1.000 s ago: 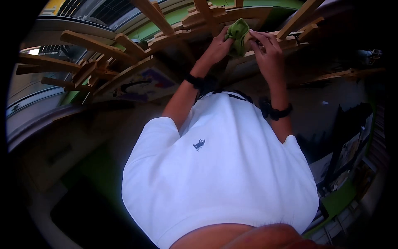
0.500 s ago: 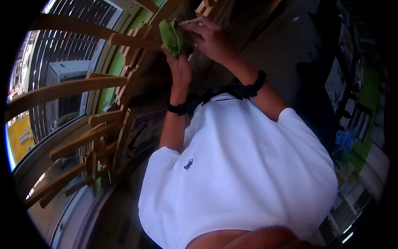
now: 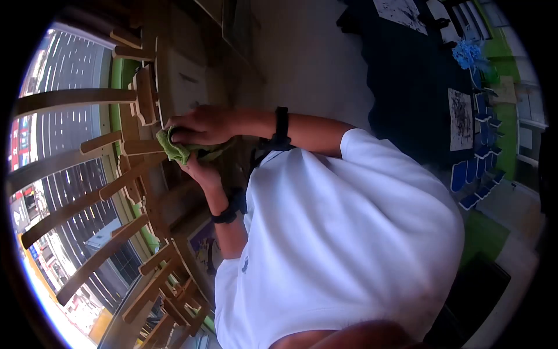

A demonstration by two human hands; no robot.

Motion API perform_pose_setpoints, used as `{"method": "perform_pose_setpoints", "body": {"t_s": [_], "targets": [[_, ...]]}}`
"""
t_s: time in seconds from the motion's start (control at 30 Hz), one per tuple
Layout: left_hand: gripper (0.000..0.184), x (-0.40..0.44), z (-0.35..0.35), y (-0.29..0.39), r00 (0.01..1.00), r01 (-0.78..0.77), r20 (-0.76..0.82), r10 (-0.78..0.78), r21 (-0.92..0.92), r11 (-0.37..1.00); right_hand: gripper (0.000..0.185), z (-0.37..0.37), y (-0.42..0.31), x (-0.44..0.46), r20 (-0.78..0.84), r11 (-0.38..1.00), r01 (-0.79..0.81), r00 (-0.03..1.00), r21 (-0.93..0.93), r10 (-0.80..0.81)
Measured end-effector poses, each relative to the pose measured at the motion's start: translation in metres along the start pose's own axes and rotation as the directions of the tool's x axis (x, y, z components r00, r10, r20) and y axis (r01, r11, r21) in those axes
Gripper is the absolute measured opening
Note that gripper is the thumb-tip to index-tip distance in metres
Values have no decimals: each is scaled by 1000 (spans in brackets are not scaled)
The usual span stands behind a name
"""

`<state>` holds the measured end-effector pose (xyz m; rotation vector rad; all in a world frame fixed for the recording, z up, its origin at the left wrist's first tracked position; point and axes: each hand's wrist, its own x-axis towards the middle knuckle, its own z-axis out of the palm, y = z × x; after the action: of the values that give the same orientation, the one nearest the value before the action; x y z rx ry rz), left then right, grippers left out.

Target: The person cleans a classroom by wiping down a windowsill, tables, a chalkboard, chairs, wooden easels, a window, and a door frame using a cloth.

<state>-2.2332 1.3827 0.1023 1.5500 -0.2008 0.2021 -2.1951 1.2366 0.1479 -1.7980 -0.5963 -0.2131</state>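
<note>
A green cloth (image 3: 172,150) is bunched up between my two hands, close to the wooden easels. My left hand (image 3: 200,171) grips it from below, its fingers partly hidden behind the fabric. From above, my right hand (image 3: 203,125) closes over the cloth with curled fingers. Part of the cloth trails beneath my right wrist, in shadow. Just beyond the cloth is a wooden easel (image 3: 146,96), near my fingertips; whether the cloth touches the wood I cannot tell.
Several wooden easels stand along the window (image 3: 75,151) on the left. To the right is a table with a dark cloth (image 3: 401,99), bearing ink-marked sheets (image 3: 461,119). Blue chairs (image 3: 459,175) and blue flowers (image 3: 467,53) are farther right.
My view has turned, and both hands now appear lower and farther left. My right hand has come from beside the cloth to lie over it and grip it.
</note>
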Motion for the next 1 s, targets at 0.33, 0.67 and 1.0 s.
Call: {"method": "perform_pose_setpoints", "body": {"t_s": [0.33,0.67,1.0], "targets": [[46,-73,203,-75,721,307,465,-514,450,839,47,-155,49,-311,-290,816,-436,894,-380,342],[15,-334,435,-149,-91,103,996,-23,33,994,34,-107,27,-672,-966,359,-898,-213,253,146],[23,-513,530,-135,-262,-118,940,217,-254,960,47,-36,-27,-770,-966,46,-965,-254,257,53]]}}
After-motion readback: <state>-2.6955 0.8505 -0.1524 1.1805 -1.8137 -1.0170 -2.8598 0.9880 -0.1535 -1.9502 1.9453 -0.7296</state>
